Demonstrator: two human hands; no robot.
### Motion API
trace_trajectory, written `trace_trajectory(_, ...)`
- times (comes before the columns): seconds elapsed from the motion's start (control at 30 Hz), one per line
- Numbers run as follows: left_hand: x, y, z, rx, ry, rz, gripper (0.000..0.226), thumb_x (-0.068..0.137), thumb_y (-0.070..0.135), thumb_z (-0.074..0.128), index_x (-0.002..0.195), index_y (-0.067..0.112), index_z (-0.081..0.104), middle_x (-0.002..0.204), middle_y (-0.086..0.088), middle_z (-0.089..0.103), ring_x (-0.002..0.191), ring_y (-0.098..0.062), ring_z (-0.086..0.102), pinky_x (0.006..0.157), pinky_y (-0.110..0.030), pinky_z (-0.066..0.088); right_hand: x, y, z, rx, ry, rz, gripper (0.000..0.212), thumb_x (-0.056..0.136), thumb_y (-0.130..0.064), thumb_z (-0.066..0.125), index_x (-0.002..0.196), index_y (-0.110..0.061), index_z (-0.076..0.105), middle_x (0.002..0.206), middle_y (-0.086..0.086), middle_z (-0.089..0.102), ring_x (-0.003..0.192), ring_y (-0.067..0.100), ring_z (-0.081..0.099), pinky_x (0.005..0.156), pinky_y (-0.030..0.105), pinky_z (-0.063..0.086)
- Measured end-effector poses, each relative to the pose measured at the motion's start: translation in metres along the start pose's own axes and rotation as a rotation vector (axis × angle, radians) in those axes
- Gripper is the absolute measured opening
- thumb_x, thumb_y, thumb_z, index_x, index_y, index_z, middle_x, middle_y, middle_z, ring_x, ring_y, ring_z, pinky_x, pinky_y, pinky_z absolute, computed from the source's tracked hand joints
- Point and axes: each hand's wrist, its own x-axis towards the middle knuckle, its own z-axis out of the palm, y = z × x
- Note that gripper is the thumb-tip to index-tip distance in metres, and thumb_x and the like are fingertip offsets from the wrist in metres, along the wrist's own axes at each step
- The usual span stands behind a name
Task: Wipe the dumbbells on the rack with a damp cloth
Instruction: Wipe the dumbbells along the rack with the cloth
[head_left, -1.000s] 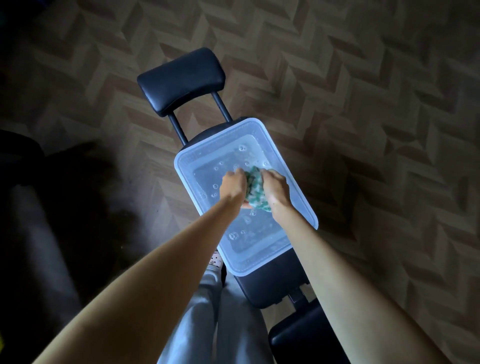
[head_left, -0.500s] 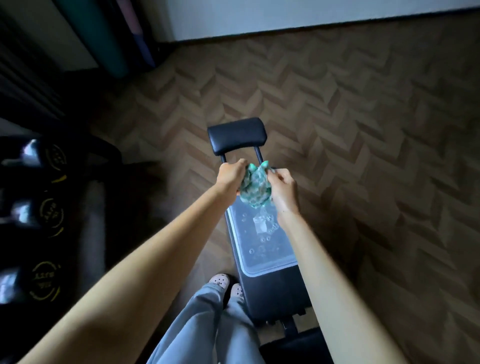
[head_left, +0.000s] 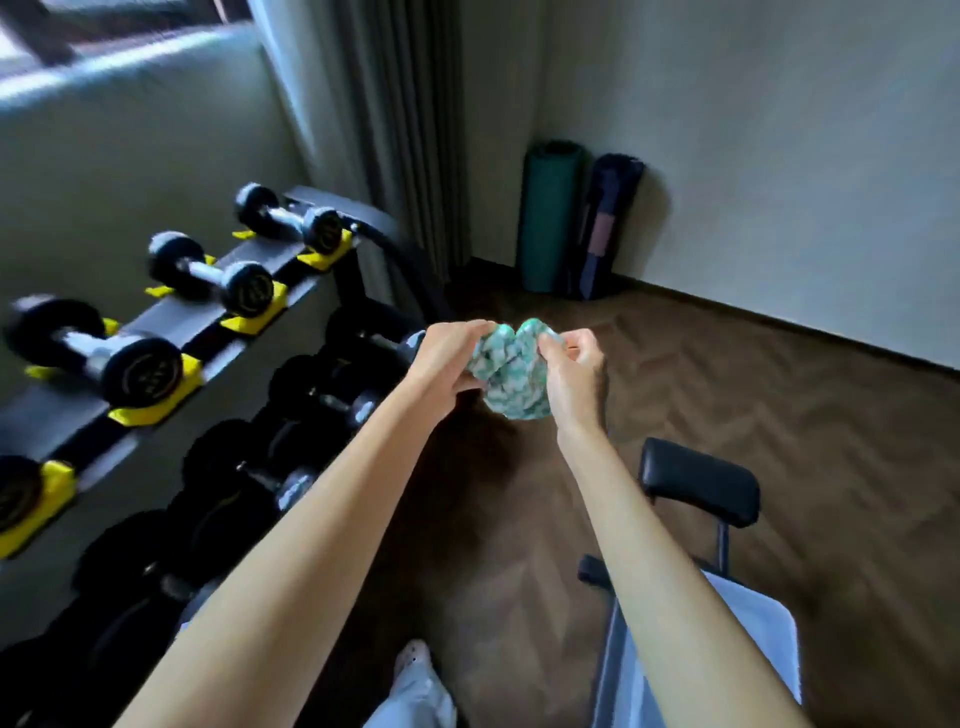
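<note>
Beside the dumbbell rack (head_left: 291, 291), both hands (head_left: 519, 364) grip the bunched green-white cloth (head_left: 511, 371); dumbbell markings unreadable.

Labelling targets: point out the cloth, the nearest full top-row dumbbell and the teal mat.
cloth (head_left: 511, 374): head view, middle of the bunched fabric.
nearest top-row dumbbell (head_left: 85, 345): head view, its metal handle.
teal mat (head_left: 548, 213): head view, mid-roll.

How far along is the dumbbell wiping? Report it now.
Done: the cloth is out of the water tub and bunched up. In hand: the left hand and right hand both grip it in the air beside the rack. Left: all wiping; the cloth touches no dumbbell, including the nearest top-row dumbbell.
</note>
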Motion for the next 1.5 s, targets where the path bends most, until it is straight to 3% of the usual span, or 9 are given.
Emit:
trace_trajectory(0.33,0.095,0.049,-0.195,0.048,0.402,0.041,0.012,0.065,0.026,0.048,0.062,0.017,0.041,0.069,-0.005,0.044,0.071,-0.02,0.04,0.064,-0.034,0.03,0.04,-0.059,0.216,0.01,-0.33,-0.021,0.011,0.091,-0.02,0.049,0.083,-0.012,0.047,0.077,-0.002,0.051,0.078,0.018,0.052,0.073,0.035,0.045)
trace_trajectory(0.53,0.147,0.068,-0.237,-0.236,0.217,0.039,0.045,0.089,0.046,0.037,0.088,0.009,0.064,0.081,-0.008,0.069,0.075,-0.024,0.064,0.071,-0.031,0.048,0.092,-0.053,0.289,0.027,-0.449,0.039,0.018,0.094,-0.023,0.053,0.1,-0.008,0.048,0.089,0.001,0.051,0.088,0.017,0.051,0.075,0.031,0.046)
trace_trajectory(0.63,0.181,0.077,-0.243,-0.294,0.132,0.023,0.057,0.088,0.054,0.033,0.082,0.007,0.065,0.073,-0.008,0.069,0.061,-0.019,0.062,0.055,-0.026,0.044,0.131,-0.044,0.317,0.026,-0.447,0.118,0.019,0.091,-0.02,0.058,0.103,-0.008,0.049,0.084,-0.003,0.049,0.087,0.016,0.049,0.067,0.025,0.043)
trace_trajectory(0.87,0.281,0.104,-0.25,-0.121,0.265,0.056,0.027,0.085,0.004,0.05,0.061,0.011,0.041,0.051,0.003,0.036,0.036,-0.009,0.025,0.041,-0.017,0.014,0.246,-0.018,0.384,-0.008,-0.342,0.251,0.014,0.091,-0.005,0.049,0.098,-0.016,0.044,0.095,0.008,0.051,0.083,0.023,0.05,0.067,0.031,0.039)
trace_trajectory(1.07,0.382,0.143,-0.22,0.121,0.383,0.08,0.014,0.088,0.017,0.056,0.081,0.007,0.063,0.077,-0.008,0.054,0.062,-0.014,0.049,0.05,-0.017,0.04,0.337,-0.022,0.423,-0.244,-1.09,0.299,0.039,0.057,-0.021,0.048,0.09,-0.031,0.066,0.11,0.001,0.056,0.099,0.019,0.047,0.076,0.032,0.034)
trace_trajectory(1.2,0.439,0.172,-0.208,0.205,0.349,0.035,0.032,0.088,0.021,0.059,0.058,0.014,0.048,0.059,0.001,0.048,0.055,-0.01,0.044,0.052,-0.018,0.033,0.409,-0.025,0.446,-0.548,-1.474,0.184,0.023,0.079,-0.025,0.062,0.101,-0.02,0.062,0.103,-0.007,0.058,0.102,0.013,0.05,0.086,0.033,0.034)
trace_trajectory(1.3,0.463,0.182,-0.208,0.435,0.29,-0.028,0.031,0.08,0.018,0.067,0.058,0.018,0.045,0.056,0.005,0.04,0.051,-0.009,0.038,0.05,-0.019,0.028,0.451,-0.021,0.469,-0.699,-1.384,-0.093,0.024,0.086,-0.021,0.063,0.07,-0.017,0.046,0.073,-0.002,0.044,0.073,0.014,0.041,0.065,0.025,0.032)
trace_trajectory(1.4,0.478,0.183,-0.204,0.619,0.212,-0.109,0.016,0.076,0.007,0.064,0.073,0.015,0.051,0.073,0.001,0.047,0.066,-0.013,0.046,0.059,-0.025,0.033,0.464,-0.003,0.485,-0.771,-0.984,-0.366,0.011,0.088,-0.02,0.057,0.082,-0.012,0.051,0.095,0.009,0.047,0.087,0.028,0.046,0.074,0.032,0.038)
trace_trajectory(1.5,0.495,0.182,-0.191,0.722,0.137,-0.084,0.03,0.075,-0.001,0.055,0.105,0.005,0.056,0.094,-0.004,0.055,0.089,-0.021,0.053,0.074,-0.031,0.042,0.465,0.019,0.494,-0.566,-0.736,-0.112,0.022,0.09,-0.023,0.053,0.096,-0.002,0.051,0.102,0.011,0.048,0.092,0.025,0.046,0.087,0.035,0.037)
